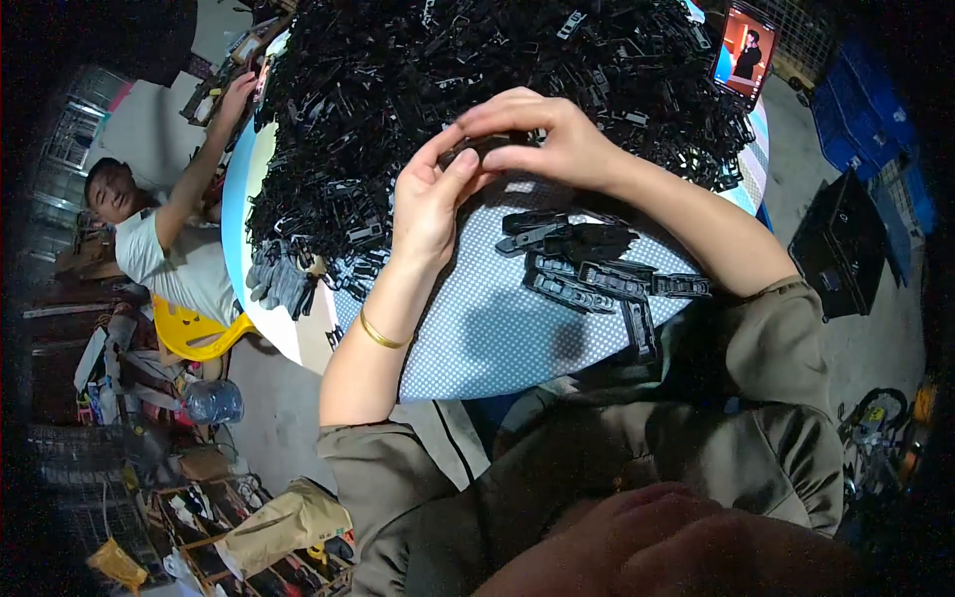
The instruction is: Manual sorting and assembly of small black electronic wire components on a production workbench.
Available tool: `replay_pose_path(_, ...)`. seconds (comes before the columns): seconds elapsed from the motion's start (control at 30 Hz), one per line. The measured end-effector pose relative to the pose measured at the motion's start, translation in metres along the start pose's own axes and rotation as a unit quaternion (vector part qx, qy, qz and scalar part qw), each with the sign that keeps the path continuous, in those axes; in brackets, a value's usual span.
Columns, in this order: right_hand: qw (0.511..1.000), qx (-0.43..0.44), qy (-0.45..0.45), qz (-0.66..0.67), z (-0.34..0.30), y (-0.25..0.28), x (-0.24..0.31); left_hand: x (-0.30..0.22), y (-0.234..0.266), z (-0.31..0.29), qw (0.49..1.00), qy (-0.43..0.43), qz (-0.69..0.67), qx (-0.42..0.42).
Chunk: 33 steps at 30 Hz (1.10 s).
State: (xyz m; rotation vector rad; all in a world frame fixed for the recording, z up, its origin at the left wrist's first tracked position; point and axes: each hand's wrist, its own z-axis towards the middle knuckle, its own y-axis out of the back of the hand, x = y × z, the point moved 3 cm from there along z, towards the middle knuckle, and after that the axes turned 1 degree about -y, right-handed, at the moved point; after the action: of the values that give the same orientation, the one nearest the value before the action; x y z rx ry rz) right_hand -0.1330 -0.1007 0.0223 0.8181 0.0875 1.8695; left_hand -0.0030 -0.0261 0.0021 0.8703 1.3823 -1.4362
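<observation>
My left hand and my right hand meet at the near edge of a large heap of small black plastic parts. Both are closed, with thumbs and fingertips drawn together; what they pinch is dark against the heap, and I cannot make it out. A gold bangle circles my left wrist. Below my right forearm, several long black slotted plastic pieces lie loosely grouped on the dotted light-blue table cover.
Grey gloves lie at the table's left edge. A lit phone stands at the far right. Across on the left, a person reaches toward the heap beside a yellow chair. Blue crates and a black box stand right.
</observation>
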Motion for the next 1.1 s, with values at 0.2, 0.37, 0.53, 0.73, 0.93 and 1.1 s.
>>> replay_pose_path(0.2, 0.956, 0.073, -0.245, 0.142, -0.006, 0.008, -0.017, -0.005, 0.001, 0.004, 0.996, -0.045, 0.077, 0.022)
replay_pose_path(0.37, 0.953, 0.072, -0.246, 0.162, -0.002, 0.006, -0.007, -0.012, 0.0, 0.002, 0.995, -0.075, 0.056, 0.04)
replay_pose_path(0.53, 0.884, -0.006, -0.316, 0.343, 0.001, 0.023, -0.033, -0.027, -0.017, -0.014, 0.963, -0.126, 0.207, 0.115)
replay_pose_path(0.73, 0.947, 0.115, 0.012, -0.301, -0.011, 0.004, -0.033, -0.005, -0.057, -0.044, 0.814, -0.182, 0.45, 0.319)
replay_pose_path(0.93, 0.894, 0.166, -0.017, -0.416, -0.01, -0.009, -0.034, -0.013, -0.033, -0.024, 0.855, -0.198, 0.431, 0.21)
replay_pose_path(1.1, 0.978, -0.023, -0.209, -0.003, -0.006, 0.005, -0.03, -0.009, 0.01, 0.005, 0.951, -0.079, 0.297, -0.023)
